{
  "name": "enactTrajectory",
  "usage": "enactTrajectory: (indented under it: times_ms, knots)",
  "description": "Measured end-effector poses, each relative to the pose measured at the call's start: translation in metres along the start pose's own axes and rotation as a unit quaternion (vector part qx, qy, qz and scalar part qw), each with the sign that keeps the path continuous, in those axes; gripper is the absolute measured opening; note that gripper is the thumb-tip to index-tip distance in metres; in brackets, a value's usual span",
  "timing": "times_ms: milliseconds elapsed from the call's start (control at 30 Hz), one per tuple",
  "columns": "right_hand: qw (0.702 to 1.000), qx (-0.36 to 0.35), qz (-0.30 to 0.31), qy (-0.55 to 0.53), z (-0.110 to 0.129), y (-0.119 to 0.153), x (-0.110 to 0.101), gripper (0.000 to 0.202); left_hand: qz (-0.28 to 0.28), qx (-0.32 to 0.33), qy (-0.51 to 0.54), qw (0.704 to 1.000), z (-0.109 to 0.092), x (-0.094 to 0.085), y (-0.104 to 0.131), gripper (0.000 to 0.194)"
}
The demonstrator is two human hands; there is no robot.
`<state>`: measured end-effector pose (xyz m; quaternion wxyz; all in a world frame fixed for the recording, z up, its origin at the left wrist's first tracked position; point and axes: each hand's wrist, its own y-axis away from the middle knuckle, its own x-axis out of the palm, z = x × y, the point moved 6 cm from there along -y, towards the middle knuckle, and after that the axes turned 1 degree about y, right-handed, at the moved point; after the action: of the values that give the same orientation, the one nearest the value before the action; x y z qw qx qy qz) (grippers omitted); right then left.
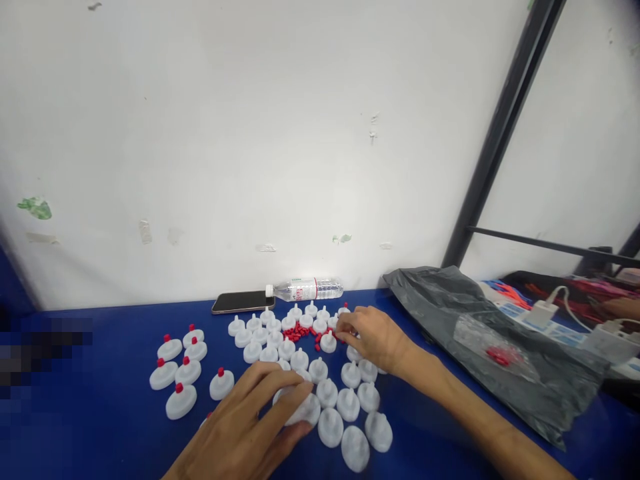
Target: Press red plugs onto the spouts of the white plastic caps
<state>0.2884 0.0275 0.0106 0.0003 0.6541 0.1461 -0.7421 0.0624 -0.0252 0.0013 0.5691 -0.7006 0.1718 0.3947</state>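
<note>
In the head view my left hand (253, 417) is low at the centre. Its fingers are apart and reach over a white spouted lid (305, 412), which they partly hide. Farther off, my right hand (375, 339) has thumb and fingertips pinched together beside a pile of small red caps (299, 331); whatever they hold is hidden. A single spouted lid (328, 343) stands just left of those fingertips. Many more white lids, spouts up, surround the pile. On the left, several lids wear red caps on their spouts, such as one (181, 401) near the front.
Against the wall lie a dark phone (243, 302) and a clear plastic bottle (310, 289) on its side. A grey plastic bag (480, 333) spreads across the right of the blue table (115, 427), with a clear packet (497, 353) of red pieces on it. Chargers and cables lie beyond.
</note>
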Motion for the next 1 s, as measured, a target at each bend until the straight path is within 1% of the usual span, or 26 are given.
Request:
enactTrajectory:
  times_ms: [100,200,267,333,433,533,667,733,833,933,1000]
  knots:
    - [0.994,-0.016,-0.048,-0.101,0.002,0.001,-0.012,0.011,0.006,-0.015,-0.007,1.0,0.008,0.006,0.004,0.029]
    - [0.974,-0.069,-0.073,-0.203,0.014,0.004,-0.02,0.022,0.016,-0.041,0.011,0.999,0.011,0.009,0.005,0.03]
    - [0.957,-0.113,-0.078,-0.255,0.026,0.009,-0.022,0.024,0.01,-0.066,0.028,0.997,0.012,0.007,0.004,0.031]
    - [0.942,-0.154,-0.084,-0.287,0.039,0.014,-0.024,0.023,-0.006,-0.089,0.034,0.995,0.012,0.001,0.002,0.029]
    - [0.927,-0.192,-0.094,-0.309,0.055,0.022,-0.025,0.019,-0.026,-0.099,0.038,0.994,0.012,-0.006,0.001,0.02]
    - [0.916,-0.21,-0.097,-0.328,0.063,0.027,-0.026,0.013,-0.022,-0.091,0.053,0.994,0.012,-0.006,0.0,0.017]
    - [0.911,-0.208,-0.092,-0.344,0.063,0.026,-0.025,0.011,-0.012,-0.09,0.065,0.994,0.013,-0.003,0.001,0.019]
    - [0.912,-0.199,-0.086,-0.349,0.061,0.025,-0.024,0.012,-0.015,-0.1,0.062,0.993,0.014,-0.004,0.001,0.021]
    - [0.91,-0.208,-0.085,-0.349,0.063,0.024,-0.023,0.013,-0.027,-0.118,0.059,0.991,0.016,-0.008,0.001,0.021]
    - [0.902,-0.219,-0.109,-0.355,0.068,0.026,-0.025,0.017,-0.04,-0.114,0.068,0.99,0.015,-0.01,0.0,0.018]
    - [0.895,-0.214,-0.126,-0.371,0.07,0.027,-0.026,0.02,-0.043,-0.108,0.071,0.991,0.013,-0.01,-0.001,0.016]
